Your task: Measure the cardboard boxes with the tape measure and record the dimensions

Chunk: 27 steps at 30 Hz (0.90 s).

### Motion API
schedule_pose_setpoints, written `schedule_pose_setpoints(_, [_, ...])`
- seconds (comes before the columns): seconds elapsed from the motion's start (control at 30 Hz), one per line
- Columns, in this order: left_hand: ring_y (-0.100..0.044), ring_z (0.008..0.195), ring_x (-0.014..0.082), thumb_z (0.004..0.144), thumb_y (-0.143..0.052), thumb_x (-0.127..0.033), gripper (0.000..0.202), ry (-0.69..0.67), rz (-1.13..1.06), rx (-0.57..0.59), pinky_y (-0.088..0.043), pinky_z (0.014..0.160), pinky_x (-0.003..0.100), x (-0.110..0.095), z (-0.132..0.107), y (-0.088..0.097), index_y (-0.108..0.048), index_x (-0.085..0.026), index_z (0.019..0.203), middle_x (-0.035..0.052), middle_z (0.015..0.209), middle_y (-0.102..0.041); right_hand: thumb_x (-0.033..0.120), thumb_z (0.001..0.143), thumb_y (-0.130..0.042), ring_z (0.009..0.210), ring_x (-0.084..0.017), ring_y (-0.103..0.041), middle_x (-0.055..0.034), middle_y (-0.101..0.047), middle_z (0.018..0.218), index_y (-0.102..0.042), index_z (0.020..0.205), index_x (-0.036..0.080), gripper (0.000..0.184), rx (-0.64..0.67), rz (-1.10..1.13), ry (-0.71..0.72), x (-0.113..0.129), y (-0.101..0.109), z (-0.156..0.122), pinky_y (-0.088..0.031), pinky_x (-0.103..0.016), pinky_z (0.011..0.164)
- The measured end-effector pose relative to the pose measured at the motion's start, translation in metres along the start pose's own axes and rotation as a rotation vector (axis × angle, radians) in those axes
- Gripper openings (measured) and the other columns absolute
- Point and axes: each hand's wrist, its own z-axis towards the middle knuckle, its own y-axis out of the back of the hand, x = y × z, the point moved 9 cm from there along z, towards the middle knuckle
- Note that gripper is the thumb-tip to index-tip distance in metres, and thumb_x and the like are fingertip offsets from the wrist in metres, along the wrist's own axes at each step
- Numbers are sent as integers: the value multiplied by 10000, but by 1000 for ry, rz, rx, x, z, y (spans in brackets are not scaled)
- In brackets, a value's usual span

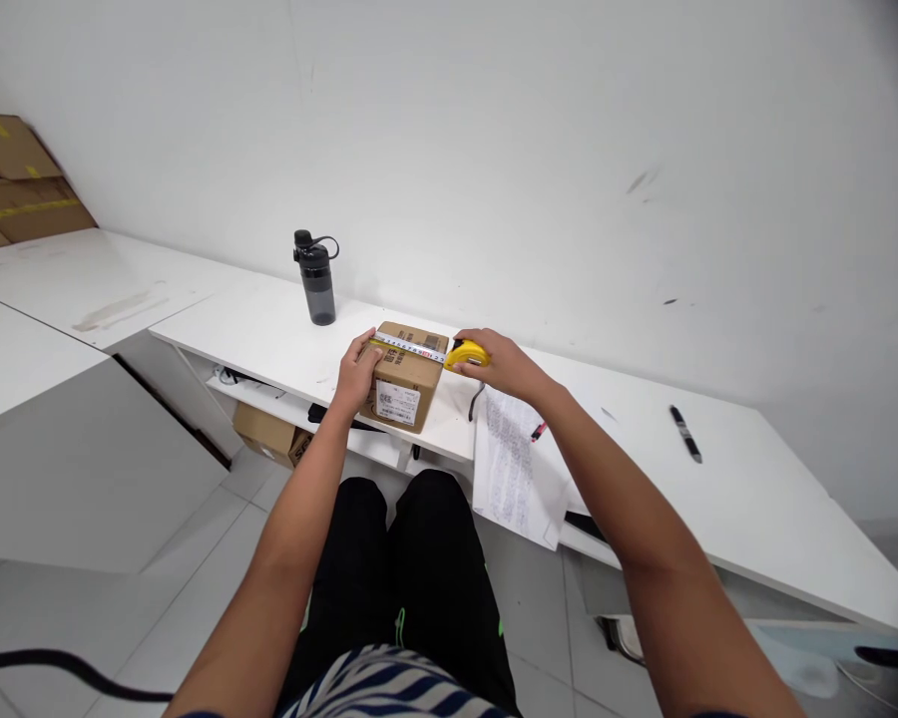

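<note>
A small brown cardboard box (400,374) with a white printed label (398,403) on its near side sits on the white desk. Across its top lies the pulled-out blade (411,346) of a yellow tape measure (465,355). My left hand (357,373) is closed at the box's left edge, its fingers and thumb pinching the blade's end against the box. At the right edge, my right hand (503,363) grips the tape measure's case. The blade's very tip is hidden by my left fingers.
A dark water bottle (318,279) stands behind the box to the left. Written sheets of paper (520,469) with a pink-and-black pen (539,431) overhang the desk's front edge. Farther right lies a black marker (686,435). Cartons (26,189) are stacked at far left, below the wall.
</note>
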Motion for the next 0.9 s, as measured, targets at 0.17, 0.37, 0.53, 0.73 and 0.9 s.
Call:
schedule_pose_setpoints(0.17, [-585, 1182, 249, 822, -592, -341, 512, 3, -6, 5, -454, 1039, 406, 2, 0, -1, -588, -202, 1314, 87, 1327, -619, 390, 847, -616, 1039, -263, -598, -75, -622, 1184, -567, 1262, 268, 436, 3, 1, 2, 2, 1, 0, -489, -420, 895])
schedule_pose_setpoints(0.37, [-580, 1193, 249, 823, -588, -344, 514, -7, 5, 11, -451, 1044, 404, 4, 2, -1, -583, -206, 1318, 83, 1335, -612, 389, 841, -617, 1046, -267, -597, -76, -622, 1183, -573, 1257, 267, 435, 3, 9, -6, 3, 1, 0, -487, -424, 902])
schedule_pose_setpoints(0.53, [-580, 1197, 255, 827, -583, -339, 511, 16, -10, -9, -463, 1037, 400, 2, 0, -1, -582, -206, 1320, 83, 1340, -610, 390, 837, -624, 1076, -273, -594, -81, -620, 1230, -588, 1243, 264, 427, 9, 32, 23, 7, 4, 4, -483, -431, 917])
schedule_pose_setpoints(0.73, [-561, 1238, 261, 835, -572, -300, 513, 67, -30, -58, -457, 1055, 398, -1, -6, -3, -568, -206, 1340, 83, 1383, -582, 363, 808, -658, 1095, -268, -587, -91, -622, 1254, -557, 1272, 220, 496, -11, 64, 73, 28, 1, 36, -470, -432, 938])
schedule_pose_setpoints(0.9, [-525, 1297, 268, 900, -539, -443, 613, 74, 5, -40, -462, 1051, 402, -1, -26, -17, -397, -269, 1471, 77, 1488, -481, 360, 806, -646, 1099, -257, -587, -102, -619, 1259, -525, 1288, 183, 528, 23, 118, 178, 69, -37, 80, -457, -401, 956])
